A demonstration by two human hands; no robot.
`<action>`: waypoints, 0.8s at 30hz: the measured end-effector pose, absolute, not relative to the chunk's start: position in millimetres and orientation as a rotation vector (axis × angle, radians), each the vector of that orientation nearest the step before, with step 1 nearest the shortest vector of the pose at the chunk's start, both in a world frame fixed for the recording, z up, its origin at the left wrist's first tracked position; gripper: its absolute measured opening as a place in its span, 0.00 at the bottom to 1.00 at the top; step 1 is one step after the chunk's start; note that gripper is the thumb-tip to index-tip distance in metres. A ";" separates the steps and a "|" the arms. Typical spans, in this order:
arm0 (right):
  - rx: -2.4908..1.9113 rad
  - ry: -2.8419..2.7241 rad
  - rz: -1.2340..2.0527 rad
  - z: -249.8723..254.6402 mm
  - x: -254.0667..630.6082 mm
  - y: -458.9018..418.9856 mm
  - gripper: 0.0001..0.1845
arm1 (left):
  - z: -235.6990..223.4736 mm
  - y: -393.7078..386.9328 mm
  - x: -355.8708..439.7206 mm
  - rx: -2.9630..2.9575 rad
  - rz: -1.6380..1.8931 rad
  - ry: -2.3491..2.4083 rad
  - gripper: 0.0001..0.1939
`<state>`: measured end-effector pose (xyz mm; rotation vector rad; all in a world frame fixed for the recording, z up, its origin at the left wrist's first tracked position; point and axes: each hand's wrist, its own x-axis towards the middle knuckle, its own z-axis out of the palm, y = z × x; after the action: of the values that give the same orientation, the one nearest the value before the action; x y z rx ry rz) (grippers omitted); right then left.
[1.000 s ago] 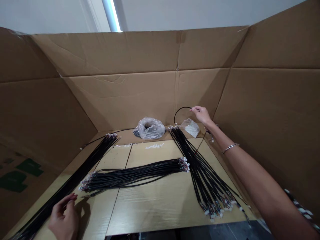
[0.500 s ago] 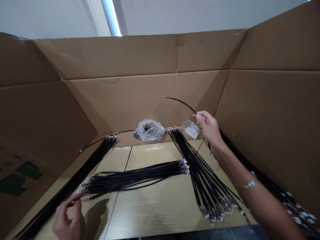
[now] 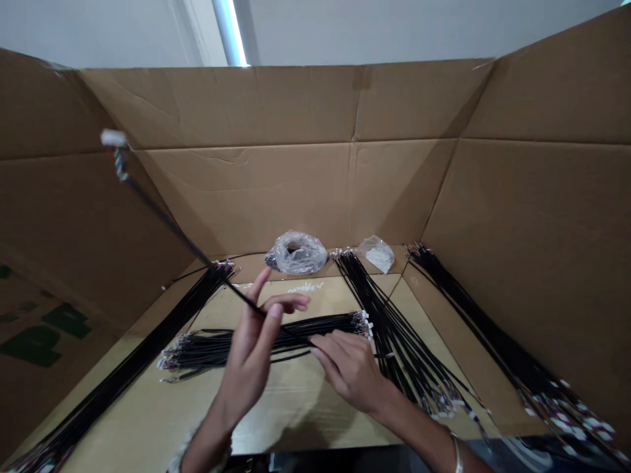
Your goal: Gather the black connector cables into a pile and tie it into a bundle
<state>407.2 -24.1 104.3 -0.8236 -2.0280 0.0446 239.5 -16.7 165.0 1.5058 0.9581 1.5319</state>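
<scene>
One thin black cable [image 3: 172, 226] was raised, pinched in left hand [image 3: 249, 361]; right hand [image 3: 348, 368] was brought alongside, its grip unclear.

Cable bundles [image 3: 123, 378] inside cardboard walls [image 3: 246, 197]
</scene>
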 end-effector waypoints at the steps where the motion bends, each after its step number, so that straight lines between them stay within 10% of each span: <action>1: -0.848 -1.996 0.147 105.2 401.0 -23.2 0.13 | 167.2 -17.4 245.4 1.594 1.485 0.977 0.31; 6: -0.957 -1.720 0.628 128.7 403.7 -28.2 0.11 | 176.8 -14.1 247.9 2.017 1.140 1.145 0.27; 11: -0.849 -1.164 1.093 159.5 456.9 -37.2 0.32 | 159.4 -26.1 223.7 2.318 0.678 1.268 0.26; 15: -0.914 -0.930 1.143 152.0 476.1 -33.8 0.24 | 133.0 -34.9 209.5 2.298 0.356 1.366 0.24; 24: -0.803 -0.629 1.355 103.4 484.8 -14.3 0.25 | 99.1 -32.4 153.9 2.143 0.553 1.385 0.20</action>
<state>484.8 -14.3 103.4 -0.8027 -0.6289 1.3550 153.9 -32.4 99.1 2.1427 1.3845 0.5526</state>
